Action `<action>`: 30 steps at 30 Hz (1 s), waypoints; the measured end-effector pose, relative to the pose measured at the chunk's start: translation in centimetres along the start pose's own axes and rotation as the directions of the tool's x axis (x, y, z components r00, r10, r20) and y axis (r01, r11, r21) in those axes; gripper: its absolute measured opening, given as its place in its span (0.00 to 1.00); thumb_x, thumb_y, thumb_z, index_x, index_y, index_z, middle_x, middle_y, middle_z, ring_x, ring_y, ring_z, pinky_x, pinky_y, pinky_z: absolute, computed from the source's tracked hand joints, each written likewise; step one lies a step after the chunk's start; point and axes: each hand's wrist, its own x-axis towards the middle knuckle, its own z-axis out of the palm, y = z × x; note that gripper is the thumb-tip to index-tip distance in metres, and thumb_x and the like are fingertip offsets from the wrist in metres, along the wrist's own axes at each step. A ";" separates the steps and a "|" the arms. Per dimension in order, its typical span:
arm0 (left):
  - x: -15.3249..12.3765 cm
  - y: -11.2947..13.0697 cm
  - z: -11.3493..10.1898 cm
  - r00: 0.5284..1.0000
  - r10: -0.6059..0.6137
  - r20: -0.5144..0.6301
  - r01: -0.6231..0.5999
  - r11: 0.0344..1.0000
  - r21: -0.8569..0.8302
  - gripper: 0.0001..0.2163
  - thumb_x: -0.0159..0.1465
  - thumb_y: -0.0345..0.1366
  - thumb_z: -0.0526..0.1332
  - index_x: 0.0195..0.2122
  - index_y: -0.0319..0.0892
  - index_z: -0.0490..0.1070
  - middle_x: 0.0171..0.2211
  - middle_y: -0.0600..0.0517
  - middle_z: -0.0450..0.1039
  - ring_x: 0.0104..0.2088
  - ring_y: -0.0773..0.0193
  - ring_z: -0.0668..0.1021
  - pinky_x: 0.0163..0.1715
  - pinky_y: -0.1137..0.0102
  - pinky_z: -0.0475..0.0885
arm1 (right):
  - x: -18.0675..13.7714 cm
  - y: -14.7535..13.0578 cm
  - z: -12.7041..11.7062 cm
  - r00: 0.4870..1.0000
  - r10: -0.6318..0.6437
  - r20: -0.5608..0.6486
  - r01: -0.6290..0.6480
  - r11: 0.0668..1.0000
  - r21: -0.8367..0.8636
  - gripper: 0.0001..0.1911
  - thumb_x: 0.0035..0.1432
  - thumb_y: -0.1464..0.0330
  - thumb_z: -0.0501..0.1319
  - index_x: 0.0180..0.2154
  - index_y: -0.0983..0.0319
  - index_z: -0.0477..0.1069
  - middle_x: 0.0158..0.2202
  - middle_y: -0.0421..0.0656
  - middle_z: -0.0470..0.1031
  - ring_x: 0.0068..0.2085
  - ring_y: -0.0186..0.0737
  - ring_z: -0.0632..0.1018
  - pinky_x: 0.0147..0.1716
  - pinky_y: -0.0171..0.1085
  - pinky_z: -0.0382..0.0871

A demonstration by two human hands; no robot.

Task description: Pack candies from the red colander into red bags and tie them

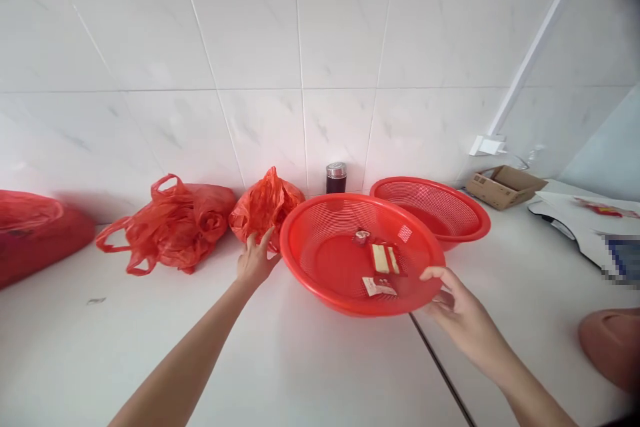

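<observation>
Head view, basket: the front red basket (330,260) is at the middle of the white table (310,373), overlapping part of the second basket (430,203) behind it; whether its base touches the tabletop cannot be told.
Right hand: the right hand (443,290) holds the front basket by the right side of its rim, thumb above and fingers below.
Left hand: the left hand (260,257) is spread rather wide, between the basket's left edge and the crumpled bag (270,207); fingertips overlap the bag, but firm contact cannot be made out.
Basket contents: a pale snack pack (385,259), a white-and-red packet (379,286) and a small wrapped piece (361,235) lie loose, toward the right.
Basket handling: probably light, thin plastic, fairly stiff with a little flex; the smooth rim may slip, and the loose packs could slide if it tips. Opposite sides of the rim look like the best hold.
Crumpled bag handling: thin, soft and likely easy to tear; best taken by its gathered top.
Along the wall: a bag with loop handles (185,223) at left, a dark jar (336,180) behind the basket, and an open carton (505,187) at right.
</observation>
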 end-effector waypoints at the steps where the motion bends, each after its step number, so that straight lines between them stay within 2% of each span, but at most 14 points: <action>1: 0.3 -0.5 0.3 0.999 -0.025 -0.035 0.025 1.000 -0.002 0.31 0.62 0.42 0.64 0.65 0.46 0.58 0.60 0.38 0.63 0.59 0.39 0.68 0.53 0.44 0.66 | 0.1 0.7 0.6 0.999 0.001 -0.047 -0.003 0.999 -0.043 0.18 0.57 0.56 0.63 0.45 0.55 0.62 0.44 0.42 0.73 0.42 0.42 0.78 0.41 0.39 0.74; 3: 0.9 -1.3 0.9 0.995 -0.067 -0.079 0.063 0.997 -0.047 0.30 0.60 0.39 0.66 0.63 0.44 0.62 0.56 0.36 0.68 0.59 0.37 0.67 0.54 0.42 0.63 | 0.4 2.0 2.0 0.991 -0.002 -0.137 -0.011 0.996 -0.093 0.20 0.55 0.56 0.63 0.46 0.56 0.62 0.47 0.44 0.72 0.45 0.44 0.78 0.45 0.41 0.74; 7: 1.3 -1.9 0.3 0.988 -0.101 -0.120 0.073 0.974 -0.215 0.12 0.63 0.38 0.62 0.44 0.39 0.73 0.42 0.44 0.76 0.48 0.51 0.76 0.51 0.50 0.67 | -0.1 3.9 5.0 0.975 -0.002 -0.222 0.001 1.000 -0.004 0.28 0.56 0.55 0.62 0.56 0.55 0.59 0.59 0.48 0.65 0.57 0.49 0.72 0.51 0.45 0.73; 9: 0.4 -1.8 -1.0 0.982 -0.100 -0.161 0.040 0.939 -0.342 0.11 0.64 0.41 0.59 0.41 0.39 0.73 0.40 0.46 0.77 0.43 0.56 0.78 0.47 0.57 0.70 | -1.3 4.3 6.8 0.969 -0.005 -0.247 0.026 0.996 0.084 0.36 0.57 0.54 0.62 0.63 0.52 0.52 0.65 0.48 0.58 0.59 0.49 0.70 0.51 0.44 0.72; 11: -1.8 -1.7 -2.7 0.971 -0.098 -0.220 -0.016 0.886 -0.463 0.15 0.66 0.45 0.54 0.43 0.40 0.72 0.41 0.47 0.78 0.42 0.58 0.79 0.44 0.64 0.72 | -3.0 4.4 9.0 0.946 0.021 -0.325 0.038 0.984 0.175 0.37 0.59 0.54 0.61 0.65 0.50 0.48 0.66 0.49 0.55 0.54 0.47 0.74 0.46 0.43 0.75; 14: -7.0 -2.2 -4.7 0.959 -0.144 -0.243 -0.043 0.776 -0.629 0.18 0.66 0.50 0.52 0.46 0.42 0.72 0.40 0.49 0.78 0.39 0.59 0.78 0.38 0.68 0.73 | -5.5 3.8 12.4 0.925 0.033 -0.379 0.064 0.969 0.239 0.21 0.62 0.56 0.60 0.54 0.55 0.64 0.53 0.49 0.70 0.39 0.42 0.78 0.36 0.39 0.76; 15: -8.9 -2.5 -5.1 0.966 -0.189 -0.175 -0.022 0.615 -0.788 0.17 0.62 0.49 0.58 0.43 0.43 0.73 0.38 0.50 0.78 0.37 0.60 0.77 0.37 0.69 0.73 | -6.1 3.1 13.3 0.942 -0.024 -0.334 0.105 0.968 0.226 0.14 0.63 0.57 0.58 0.47 0.56 0.68 0.46 0.47 0.74 0.36 0.41 0.78 0.35 0.38 0.75; 17: -12.5 -3.0 -5.5 0.961 -0.275 -0.031 0.069 0.347 -0.935 0.15 0.56 0.48 0.66 0.39 0.43 0.76 0.35 0.52 0.78 0.36 0.60 0.76 0.36 0.70 0.73 | -6.7 1.1 14.8 0.956 -0.242 -0.164 0.270 0.947 0.175 0.08 0.66 0.63 0.55 0.38 0.58 0.70 0.34 0.43 0.74 0.35 0.40 0.77 0.36 0.37 0.74; 18: -14.0 -3.1 -5.7 0.953 -0.301 0.044 0.120 0.240 -0.963 0.15 0.53 0.47 0.69 0.36 0.42 0.77 0.33 0.52 0.78 0.36 0.60 0.76 0.35 0.70 0.73 | -6.7 -0.3 15.4 0.923 -0.378 -0.077 0.386 0.909 0.158 0.07 0.66 0.67 0.54 0.38 0.58 0.71 0.33 0.43 0.74 0.36 0.40 0.77 0.37 0.37 0.73; 20: -16.5 -3.0 -5.8 0.931 -0.336 0.143 0.201 0.144 -0.969 0.16 0.50 0.48 0.71 0.33 0.41 0.78 0.30 0.51 0.77 0.34 0.59 0.76 0.33 0.70 0.73 | -6.3 -3.2 16.4 0.796 -0.603 0.044 0.592 0.792 0.149 0.10 0.64 0.74 0.53 0.43 0.58 0.70 0.37 0.44 0.75 0.39 0.40 0.76 0.40 0.38 0.72; 22: -18.4 -2.5 -5.9 0.911 -0.352 0.214 0.258 0.083 -0.963 0.17 0.48 0.48 0.73 0.31 0.40 0.78 0.29 0.51 0.77 0.33 0.59 0.76 0.31 0.69 0.73 | -5.7 -5.6 17.9 0.715 -0.688 0.127 0.670 0.725 0.160 0.13 0.62 0.78 0.53 0.45 0.58 0.69 0.39 0.44 0.76 0.42 0.39 0.76 0.43 0.38 0.71; 24: -19.8 -1.9 -5.9 0.898 -0.338 0.282 0.304 0.010 -0.953 0.17 0.48 0.47 0.73 0.32 0.41 0.78 0.31 0.50 0.78 0.33 0.57 0.77 0.31 0.68 0.74 | -5.3 -6.9 19.8 0.713 -0.663 0.227 0.650 0.747 0.140 0.11 0.62 0.77 0.54 0.43 0.59 0.69 0.39 0.44 0.76 0.42 0.38 0.76 0.43 0.37 0.70; 27: -21.2 -1.5 -5.9 0.888 -0.329 0.322 0.323 -0.054 -0.945 0.15 0.53 0.46 0.71 0.36 0.41 0.78 0.33 0.49 0.79 0.37 0.55 0.79 0.34 0.68 0.75 | -5.0 -6.2 22.6 0.771 -0.495 0.401 0.560 0.827 -0.054 0.08 0.63 0.74 0.53 0.40 0.61 0.70 0.36 0.44 0.76 0.37 0.38 0.76 0.38 0.35 0.69; 30: -21.6 -3.3 -6.3 0.842 -0.427 0.331 0.302 -0.137 -0.944 0.13 0.52 0.41 0.72 0.36 0.43 0.77 0.31 0.53 0.79 0.36 0.57 0.80 0.34 0.69 0.76 | -3.9 -4.2 23.4 0.765 -0.307 0.566 0.572 0.727 -0.379 0.05 0.60 0.71 0.58 0.38 0.62 0.72 0.34 0.45 0.77 0.36 0.43 0.77 0.40 0.41 0.66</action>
